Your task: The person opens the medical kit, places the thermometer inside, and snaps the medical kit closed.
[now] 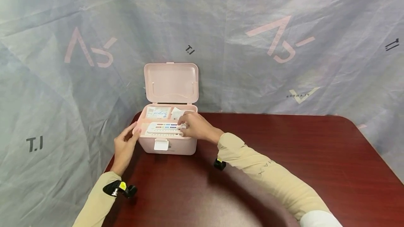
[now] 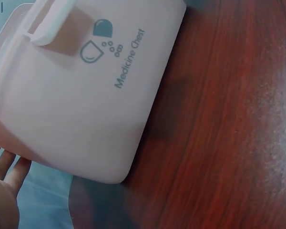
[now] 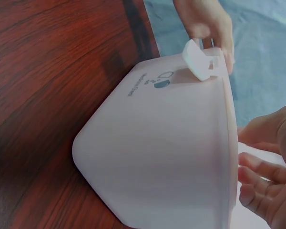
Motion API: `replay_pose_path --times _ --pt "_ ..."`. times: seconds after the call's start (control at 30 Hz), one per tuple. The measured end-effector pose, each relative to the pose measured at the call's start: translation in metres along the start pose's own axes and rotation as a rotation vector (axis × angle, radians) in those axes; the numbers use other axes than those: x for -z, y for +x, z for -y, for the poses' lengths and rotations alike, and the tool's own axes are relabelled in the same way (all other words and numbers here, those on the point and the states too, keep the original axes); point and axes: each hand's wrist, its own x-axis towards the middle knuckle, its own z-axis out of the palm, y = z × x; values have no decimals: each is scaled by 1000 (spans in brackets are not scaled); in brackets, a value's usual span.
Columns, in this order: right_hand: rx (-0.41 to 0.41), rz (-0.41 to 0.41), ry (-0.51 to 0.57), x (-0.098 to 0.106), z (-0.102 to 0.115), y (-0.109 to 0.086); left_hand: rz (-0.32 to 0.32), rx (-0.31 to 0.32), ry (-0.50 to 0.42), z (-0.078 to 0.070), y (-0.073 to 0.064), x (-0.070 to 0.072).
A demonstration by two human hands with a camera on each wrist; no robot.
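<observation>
A pink medicine chest (image 1: 187, 147) stands with its lid (image 1: 172, 83) raised. My left hand (image 1: 124, 147) holds its left rim near the front corner, thumb above and fingers (image 2: 16, 174) against the outer side wall. Over the right part of the front compartment, my right hand (image 1: 197, 126) pinches the right end of a white flat stick-like piece (image 1: 164, 131) between thumb and fingers. Such white pieces, with coloured bands and small marks, lie lengthwise in that compartment. Behind them are a packet (image 1: 157, 112) lettered "Surgical" and a white packet (image 1: 176, 114), partly hidden by my right hand.
A white latch (image 1: 161, 144) hangs outward on the chest's front. The chest stands on a dark red wooden table (image 1: 284, 157), near its back left corner. Grey printed cloth (image 1: 221, 45) hangs behind and beside the table. Black wrist cameras (image 1: 127, 190) sit on both forearms.
</observation>
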Motion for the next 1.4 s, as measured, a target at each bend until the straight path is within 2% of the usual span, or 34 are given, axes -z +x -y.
replay_pose_path --times 0.3,0.5,0.63,0.87,1.03,1.07,1.13,1.27,1.3,1.4 --pt "36 -95 30 14 -5 -2 -35 -29 108 -2 11 2" --pt "-13 -85 35 24 -6 -3 9 -15 192 -11 23 2" --pt "-17 -93 22 30 -7 -3 43 -10 270 -18 33 -1" --pt "-44 -106 2 41 -12 -2 49 -31 384 -27 50 -7" --pt "-82 -134 8 47 -21 2 57 -87 373 -29 64 -7" --pt "-88 -141 15 48 -23 3 69 -107 309 -21 70 -5" --pt "-95 -158 30 51 -26 5 70 -116 289 -22 75 -5" --pt "-108 -193 27 55 -33 9 61 -78 277 -24 86 -4" --pt "-116 -199 25 56 -34 11 45 -54 331 -34 85 -7" --pt "-139 -222 25 60 -41 16 19 -37 332 -38 92 -9"
